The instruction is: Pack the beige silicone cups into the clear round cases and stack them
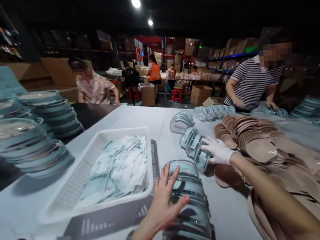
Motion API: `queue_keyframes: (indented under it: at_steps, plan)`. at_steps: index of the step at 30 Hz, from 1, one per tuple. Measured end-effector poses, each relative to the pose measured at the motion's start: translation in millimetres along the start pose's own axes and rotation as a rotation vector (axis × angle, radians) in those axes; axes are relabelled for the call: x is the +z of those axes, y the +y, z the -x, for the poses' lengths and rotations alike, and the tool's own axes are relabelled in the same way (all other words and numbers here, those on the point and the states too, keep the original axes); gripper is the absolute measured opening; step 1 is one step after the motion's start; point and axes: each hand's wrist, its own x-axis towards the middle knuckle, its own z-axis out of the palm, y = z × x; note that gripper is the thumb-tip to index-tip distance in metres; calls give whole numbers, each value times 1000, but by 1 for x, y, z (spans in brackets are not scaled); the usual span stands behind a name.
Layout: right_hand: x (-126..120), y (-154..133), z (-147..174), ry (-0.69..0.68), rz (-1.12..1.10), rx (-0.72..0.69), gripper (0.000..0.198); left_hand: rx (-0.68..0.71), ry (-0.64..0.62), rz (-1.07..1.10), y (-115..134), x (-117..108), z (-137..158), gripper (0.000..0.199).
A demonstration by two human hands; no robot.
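My left hand (164, 202), bare with a bracelet at the wrist, lies with fingers spread along the near row of clear round cases (192, 205). These cases stand on edge, packed face to face, with pale blue in them and dark lettering on some. My right hand (218, 150) wears a white glove. Its fingers stretch out against the right side of a shorter row of cases (192, 143) farther up the table. Beside my right forearm spreads a heap of beige, rounded, flat pieces (260, 150), partly stacked.
A white perforated basket (54, 194) holds pale blue and white sachets (120, 173). Tall stacks of round cases (38, 147) rise at the left. More cases (214, 111) line the far side. Two people (95, 82) (254, 80) stand across the white table (228, 211).
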Motion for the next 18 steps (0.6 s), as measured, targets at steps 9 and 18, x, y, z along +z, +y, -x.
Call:
queue_keyframes:
  at_steps: [9,18]
  plan:
    - [44,-20,-55,209,-133,139,47,-264,-115,21,27,9,-55,89]
    - [20,-14,-130,393,-245,322,49,-279,-80,68,27,17,-53,93]
